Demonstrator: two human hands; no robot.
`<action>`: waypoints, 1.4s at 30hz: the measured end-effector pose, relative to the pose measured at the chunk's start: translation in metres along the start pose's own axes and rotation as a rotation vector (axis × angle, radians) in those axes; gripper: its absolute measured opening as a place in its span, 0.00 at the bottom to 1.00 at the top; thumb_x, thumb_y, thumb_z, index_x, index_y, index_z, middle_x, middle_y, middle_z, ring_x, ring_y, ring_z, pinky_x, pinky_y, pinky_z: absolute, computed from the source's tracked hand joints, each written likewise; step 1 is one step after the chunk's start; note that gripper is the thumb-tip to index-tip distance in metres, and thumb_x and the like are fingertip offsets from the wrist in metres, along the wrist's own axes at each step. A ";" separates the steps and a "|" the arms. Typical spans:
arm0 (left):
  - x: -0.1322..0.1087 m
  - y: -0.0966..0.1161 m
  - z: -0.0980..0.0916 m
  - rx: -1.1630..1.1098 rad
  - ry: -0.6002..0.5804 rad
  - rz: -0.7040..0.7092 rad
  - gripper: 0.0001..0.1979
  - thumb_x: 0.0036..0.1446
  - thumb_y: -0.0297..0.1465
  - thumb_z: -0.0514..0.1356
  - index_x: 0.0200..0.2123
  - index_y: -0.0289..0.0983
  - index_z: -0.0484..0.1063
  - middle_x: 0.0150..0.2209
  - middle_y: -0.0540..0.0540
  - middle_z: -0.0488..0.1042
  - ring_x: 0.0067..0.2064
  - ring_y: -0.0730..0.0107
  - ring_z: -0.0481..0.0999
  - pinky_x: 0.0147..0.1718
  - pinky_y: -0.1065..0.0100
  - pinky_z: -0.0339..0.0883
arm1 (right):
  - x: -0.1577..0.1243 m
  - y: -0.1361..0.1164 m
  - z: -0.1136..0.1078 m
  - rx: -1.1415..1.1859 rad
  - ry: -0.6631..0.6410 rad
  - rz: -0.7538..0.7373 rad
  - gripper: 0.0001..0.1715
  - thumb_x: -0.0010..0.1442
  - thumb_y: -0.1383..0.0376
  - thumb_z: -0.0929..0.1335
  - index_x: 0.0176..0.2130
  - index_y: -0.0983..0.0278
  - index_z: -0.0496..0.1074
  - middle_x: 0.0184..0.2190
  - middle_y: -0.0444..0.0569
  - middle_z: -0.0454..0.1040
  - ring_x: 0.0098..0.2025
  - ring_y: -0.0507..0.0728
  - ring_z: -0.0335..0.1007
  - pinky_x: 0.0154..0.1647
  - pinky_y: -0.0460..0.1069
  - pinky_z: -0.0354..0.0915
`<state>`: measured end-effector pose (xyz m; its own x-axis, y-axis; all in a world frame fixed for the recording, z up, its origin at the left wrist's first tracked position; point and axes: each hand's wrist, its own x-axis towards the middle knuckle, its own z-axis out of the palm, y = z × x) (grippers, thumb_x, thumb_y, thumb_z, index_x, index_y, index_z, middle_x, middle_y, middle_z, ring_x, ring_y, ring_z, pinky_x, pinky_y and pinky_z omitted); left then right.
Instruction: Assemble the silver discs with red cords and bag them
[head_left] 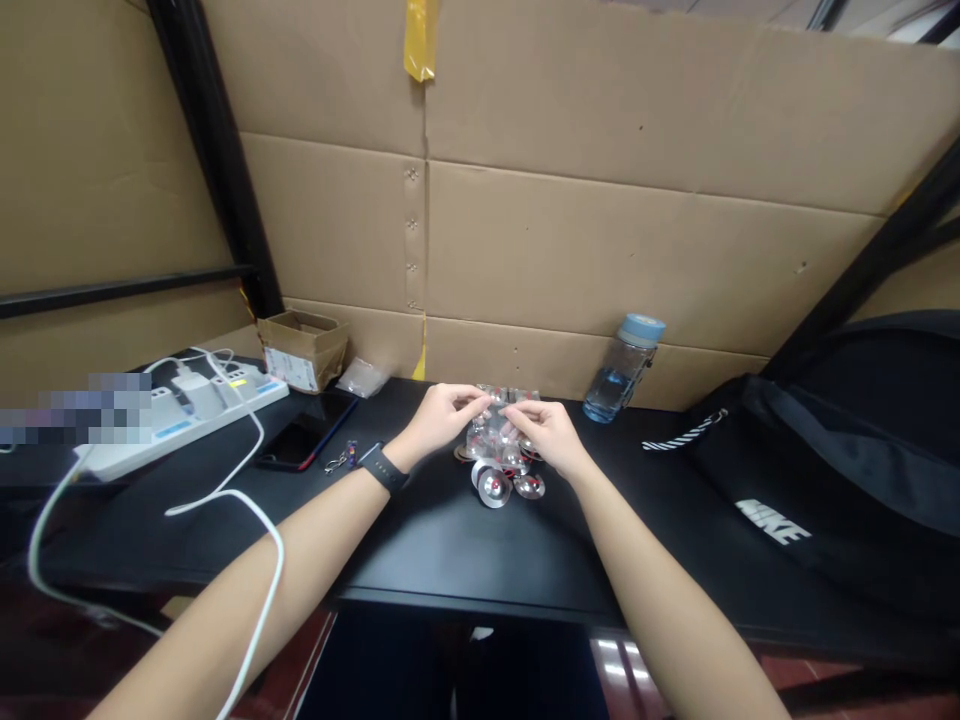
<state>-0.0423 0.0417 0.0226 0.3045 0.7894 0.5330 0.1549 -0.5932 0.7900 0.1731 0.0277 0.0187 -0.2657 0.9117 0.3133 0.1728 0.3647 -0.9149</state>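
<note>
just below mid-frame, l. hand (444, 414) & r. hand (551, 434) sit apart, each pinching at the clear-and-silver bundle (491, 443); a careless tug cd. make it slip, prob. scattering discs (494, 488) over the black table (480, 565).

Noted left hand (448, 415) and right hand (551, 432) at clear plastic (487, 441), beside silvery discs (494, 488) on black table (450, 560). Cannot confirm exact grip. Found blue-capped bottle (616, 375) near cardboard wall (555, 250).
</note>
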 end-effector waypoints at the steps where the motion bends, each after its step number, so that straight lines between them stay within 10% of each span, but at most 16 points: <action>1: 0.000 -0.001 -0.001 0.003 0.033 -0.002 0.17 0.62 0.43 0.61 0.37 0.36 0.82 0.34 0.44 0.83 0.35 0.63 0.81 0.36 0.67 0.73 | -0.001 -0.001 0.000 0.030 -0.018 0.013 0.22 0.59 0.50 0.72 0.44 0.64 0.80 0.28 0.50 0.80 0.26 0.56 0.74 0.30 0.50 0.69; 12: 0.005 -0.002 -0.011 0.293 0.331 0.186 0.13 0.66 0.30 0.55 0.51 0.38 0.74 0.49 0.41 0.77 0.50 0.61 0.77 0.50 0.61 0.70 | 0.000 -0.001 0.000 0.159 0.034 0.070 0.29 0.51 0.58 0.76 0.50 0.61 0.70 0.26 0.43 0.76 0.23 0.50 0.66 0.23 0.44 0.60; 23: 0.000 0.007 -0.016 0.667 -0.028 0.494 0.08 0.63 0.33 0.63 0.39 0.50 0.83 0.56 0.49 0.77 0.60 0.55 0.68 0.58 0.50 0.52 | -0.002 -0.007 -0.010 0.405 -0.030 0.215 0.28 0.52 0.61 0.75 0.51 0.58 0.67 0.23 0.38 0.68 0.22 0.49 0.60 0.24 0.45 0.53; 28: 0.008 -0.001 -0.037 0.676 0.251 0.353 0.11 0.66 0.38 0.59 0.41 0.47 0.83 0.44 0.46 0.82 0.52 0.56 0.73 0.56 0.52 0.53 | 0.004 0.001 -0.014 0.415 0.071 0.253 0.29 0.56 0.54 0.74 0.52 0.58 0.64 0.26 0.42 0.74 0.25 0.51 0.66 0.26 0.46 0.58; 33: 0.009 -0.027 -0.106 0.801 0.654 0.120 0.17 0.67 0.40 0.55 0.47 0.44 0.81 0.46 0.44 0.82 0.51 0.51 0.72 0.57 0.51 0.53 | 0.005 0.007 -0.015 0.362 0.058 0.235 0.32 0.55 0.57 0.75 0.55 0.58 0.63 0.27 0.42 0.75 0.24 0.51 0.67 0.25 0.46 0.58; 37: 0.004 -0.053 -0.152 0.916 0.675 -0.006 0.20 0.69 0.39 0.50 0.51 0.41 0.80 0.55 0.44 0.78 0.54 0.54 0.71 0.57 0.55 0.56 | 0.003 0.005 -0.013 0.332 -0.002 0.226 0.31 0.55 0.58 0.74 0.54 0.60 0.64 0.27 0.43 0.75 0.24 0.51 0.66 0.23 0.45 0.57; 42: -0.001 -0.078 -0.160 1.009 0.567 -0.220 0.21 0.68 0.37 0.50 0.52 0.37 0.78 0.57 0.39 0.76 0.54 0.50 0.71 0.54 0.54 0.59 | 0.002 0.000 -0.010 0.326 -0.019 0.216 0.31 0.54 0.58 0.74 0.54 0.60 0.65 0.27 0.43 0.75 0.24 0.50 0.66 0.23 0.45 0.58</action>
<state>-0.2047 0.1126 0.0088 -0.2433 0.6971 0.6744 0.9028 -0.0914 0.4202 0.1822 0.0312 0.0223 -0.2741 0.9562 0.1028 -0.0827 0.0831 -0.9931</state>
